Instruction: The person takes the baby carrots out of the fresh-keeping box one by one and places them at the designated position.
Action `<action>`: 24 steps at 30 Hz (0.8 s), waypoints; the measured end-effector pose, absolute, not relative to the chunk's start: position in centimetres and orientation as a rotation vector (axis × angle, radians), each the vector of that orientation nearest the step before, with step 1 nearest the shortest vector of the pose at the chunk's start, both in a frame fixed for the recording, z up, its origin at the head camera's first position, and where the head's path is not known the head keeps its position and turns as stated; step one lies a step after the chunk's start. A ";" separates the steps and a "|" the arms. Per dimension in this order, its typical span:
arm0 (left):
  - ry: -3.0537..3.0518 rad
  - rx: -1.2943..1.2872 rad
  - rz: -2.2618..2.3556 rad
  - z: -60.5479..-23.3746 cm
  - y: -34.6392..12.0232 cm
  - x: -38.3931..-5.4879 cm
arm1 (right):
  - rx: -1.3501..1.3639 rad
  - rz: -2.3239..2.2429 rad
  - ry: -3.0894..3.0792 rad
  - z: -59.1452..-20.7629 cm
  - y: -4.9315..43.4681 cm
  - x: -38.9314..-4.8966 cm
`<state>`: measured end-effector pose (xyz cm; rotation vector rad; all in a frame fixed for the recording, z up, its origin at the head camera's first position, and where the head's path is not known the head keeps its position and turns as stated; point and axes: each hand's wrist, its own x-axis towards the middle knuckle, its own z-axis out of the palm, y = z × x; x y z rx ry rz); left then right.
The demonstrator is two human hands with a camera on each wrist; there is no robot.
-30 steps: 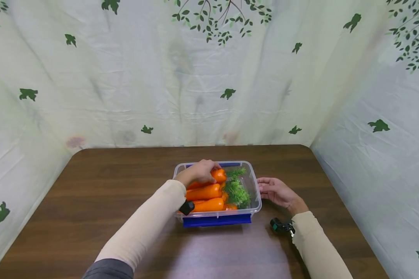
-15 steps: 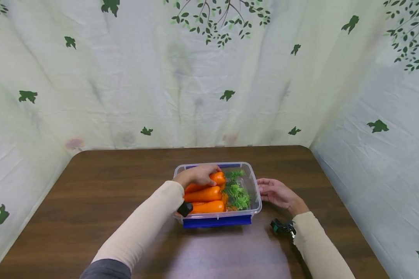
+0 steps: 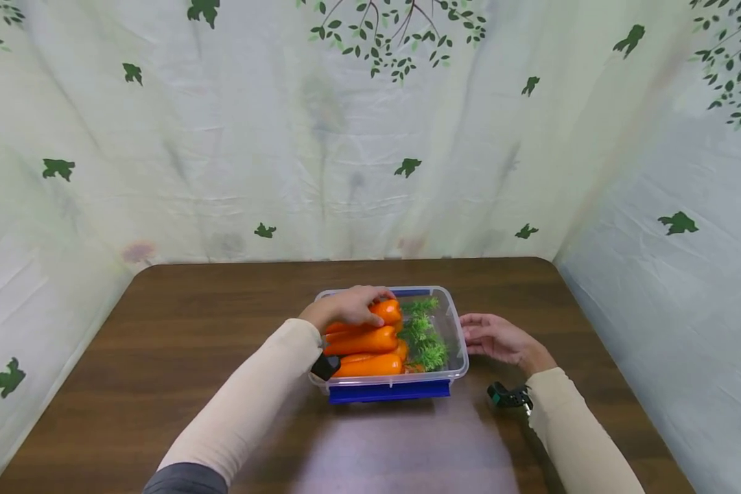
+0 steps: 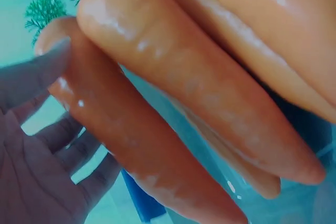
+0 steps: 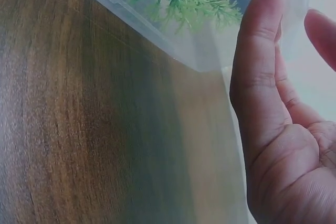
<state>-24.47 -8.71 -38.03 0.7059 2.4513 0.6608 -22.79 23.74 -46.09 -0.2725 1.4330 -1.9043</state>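
Slight left hand [image 3: 350, 307] shift, grip round 1 carrot [image 4: 137, 125]; loose-fingered right hand [image 3: 500, 339] perhaps against box [image 3: 390, 379].

Entry to the clear rectangular plastic box [image 3: 429, 375] is from above, but the left hand [image 3: 348, 307] and its cream-sleeved forearm [image 3: 253, 401] bar the box's left side. Glossy, tapered orange carrots [image 3: 367, 341] crowd the box's left part; feathery green leaves [image 3: 426, 336] take up its right, with a narrow gap before the right wall. Against that wall, the right hand [image 3: 500, 339] obstructs the approach. Brown wooden tabletop [image 3: 210, 322] offers passage left of the box and before its blue latch [image 3: 389, 392]; behind the box, white leaf-printed cloth [image 3: 346, 171] bounds a strip.
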 end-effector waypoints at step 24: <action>2.324 0.699 1.156 -33.2 -14.1 -24.5 | -0.320 -1.922 1.401 -46.0 23.9 -22.5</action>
